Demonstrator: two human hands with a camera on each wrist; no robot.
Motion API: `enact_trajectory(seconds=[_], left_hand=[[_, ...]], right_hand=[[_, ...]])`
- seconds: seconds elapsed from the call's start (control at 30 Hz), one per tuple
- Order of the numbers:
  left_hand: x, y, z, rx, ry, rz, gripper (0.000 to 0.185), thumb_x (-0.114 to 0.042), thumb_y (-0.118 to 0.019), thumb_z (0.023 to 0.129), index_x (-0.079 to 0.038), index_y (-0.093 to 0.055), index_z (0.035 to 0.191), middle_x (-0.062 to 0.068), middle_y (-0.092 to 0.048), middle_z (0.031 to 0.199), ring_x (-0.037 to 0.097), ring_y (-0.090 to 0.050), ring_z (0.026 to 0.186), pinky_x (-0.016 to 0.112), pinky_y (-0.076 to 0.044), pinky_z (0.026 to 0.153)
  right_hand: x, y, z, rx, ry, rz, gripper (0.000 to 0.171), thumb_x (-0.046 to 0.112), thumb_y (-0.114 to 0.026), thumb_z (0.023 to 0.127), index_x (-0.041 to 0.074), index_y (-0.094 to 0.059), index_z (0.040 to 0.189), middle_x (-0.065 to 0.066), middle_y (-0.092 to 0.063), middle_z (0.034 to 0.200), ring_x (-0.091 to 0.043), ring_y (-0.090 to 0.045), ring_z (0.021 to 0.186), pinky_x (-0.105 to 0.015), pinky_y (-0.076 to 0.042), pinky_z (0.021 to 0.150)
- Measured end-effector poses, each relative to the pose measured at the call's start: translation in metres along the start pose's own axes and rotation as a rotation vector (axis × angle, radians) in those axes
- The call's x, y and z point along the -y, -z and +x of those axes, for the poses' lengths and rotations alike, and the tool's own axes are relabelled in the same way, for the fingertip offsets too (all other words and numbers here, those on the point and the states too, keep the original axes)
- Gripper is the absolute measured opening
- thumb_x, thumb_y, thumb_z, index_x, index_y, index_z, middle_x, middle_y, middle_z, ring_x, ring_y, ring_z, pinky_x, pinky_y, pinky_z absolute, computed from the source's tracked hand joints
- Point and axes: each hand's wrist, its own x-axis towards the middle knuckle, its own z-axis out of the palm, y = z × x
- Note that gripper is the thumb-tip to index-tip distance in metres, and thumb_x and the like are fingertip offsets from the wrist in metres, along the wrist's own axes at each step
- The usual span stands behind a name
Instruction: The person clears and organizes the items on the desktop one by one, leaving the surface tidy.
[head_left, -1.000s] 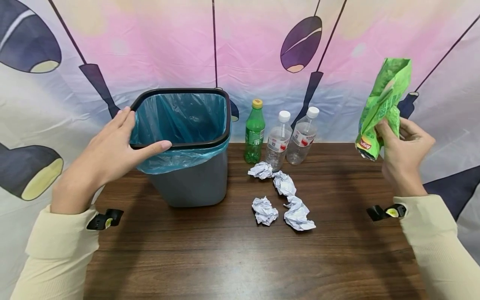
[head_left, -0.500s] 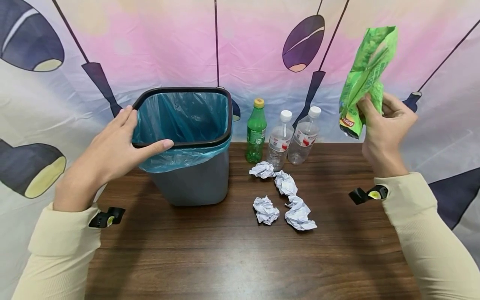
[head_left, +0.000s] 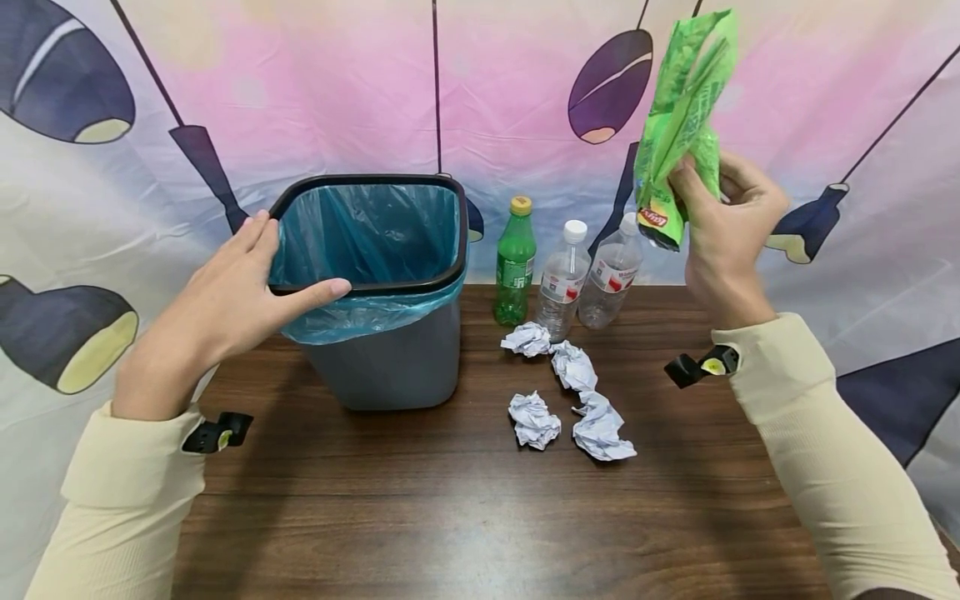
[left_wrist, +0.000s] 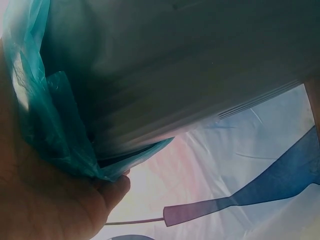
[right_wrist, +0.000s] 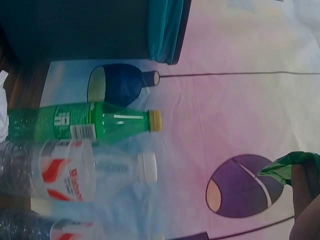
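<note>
My right hand [head_left: 720, 229] grips a crumpled green chip bag [head_left: 678, 125] and holds it up in the air above the two clear bottles [head_left: 592, 275]. The bag's edge [right_wrist: 292, 167] shows in the right wrist view. A grey bin [head_left: 390, 350] with a blue liner [head_left: 367, 229] stands on the table's left side. My left hand [head_left: 240, 296] rests on its left rim, thumb along the front edge. In the left wrist view the palm [left_wrist: 55, 205] lies against the liner [left_wrist: 55, 125]. A green bottle [head_left: 513, 262] stands right of the bin.
Several crumpled white paper balls [head_left: 570, 392] lie on the dark wooden table [head_left: 465, 517] in front of the bottles. A patterned pink and white cloth [head_left: 337, 92] hangs behind the table. The three bottles [right_wrist: 80, 150] appear in the right wrist view.
My right hand has carried the green bag up and to the left, from the table's right side to above the clear bottles. The left hand has stayed on the bin's rim.
</note>
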Motion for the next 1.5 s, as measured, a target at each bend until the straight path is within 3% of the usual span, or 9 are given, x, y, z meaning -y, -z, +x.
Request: enact_trajectory(seconds=[0.2,0.57,0.9,1.17,1.5], left_hand=[[0.0,0.0,0.001,0.011,0.0,0.005,0.115,-0.074,-0.05,0.092,0.003,0.005,0.159,0.015,0.017,0.167,0.039,0.009,0.154,0.066,-0.004,0.118],[0.0,0.001,0.0,0.013,0.004,0.007,0.115,-0.074,-0.05,0.092,0.003,0.005,0.159,0.016,0.016,0.167,0.038,0.01,0.154,0.065,-0.004,0.118],[-0.001,0.001,0.001,0.029,0.002,0.021,0.116,-0.075,-0.049,0.092,0.005,0.005,0.158,0.016,0.018,0.166,0.036,0.013,0.154,0.063,-0.002,0.12],[-0.002,0.001,0.001,0.033,0.011,0.02,0.117,-0.076,-0.049,0.091,0.003,0.005,0.158,0.015,0.017,0.167,0.038,0.01,0.154,0.065,-0.004,0.118],[-0.002,0.002,0.0,0.019,0.015,0.021,0.117,-0.076,-0.05,0.091,0.004,0.003,0.159,0.017,0.015,0.167,0.041,0.007,0.153,0.067,-0.006,0.117]], right_hand=[[-0.008,-0.013,-0.001,0.026,-0.02,-0.066,0.024,-0.004,-0.083,0.077,-0.008,-0.077,0.1,-0.02,-0.075,0.092,-0.025,-0.073,0.077,-0.03,-0.061,0.073],[-0.017,-0.048,-0.008,0.089,-0.053,-0.02,0.026,-0.004,-0.086,0.074,-0.006,-0.077,0.099,-0.02,-0.076,0.093,-0.026,-0.075,0.082,-0.035,-0.061,0.08],[-0.027,-0.07,-0.014,0.162,-0.013,-0.023,0.024,-0.002,-0.085,0.075,-0.001,-0.078,0.098,-0.017,-0.076,0.09,-0.024,-0.074,0.078,-0.032,-0.061,0.076],[-0.031,-0.086,-0.021,0.203,-0.052,-0.049,0.028,-0.002,-0.085,0.076,-0.001,-0.076,0.102,-0.015,-0.076,0.089,-0.022,-0.075,0.073,-0.031,-0.061,0.069],[-0.038,-0.104,-0.034,0.336,0.014,-0.098,0.033,-0.001,-0.085,0.078,0.001,-0.074,0.109,-0.015,-0.076,0.087,-0.021,-0.076,0.072,-0.032,-0.062,0.068]])
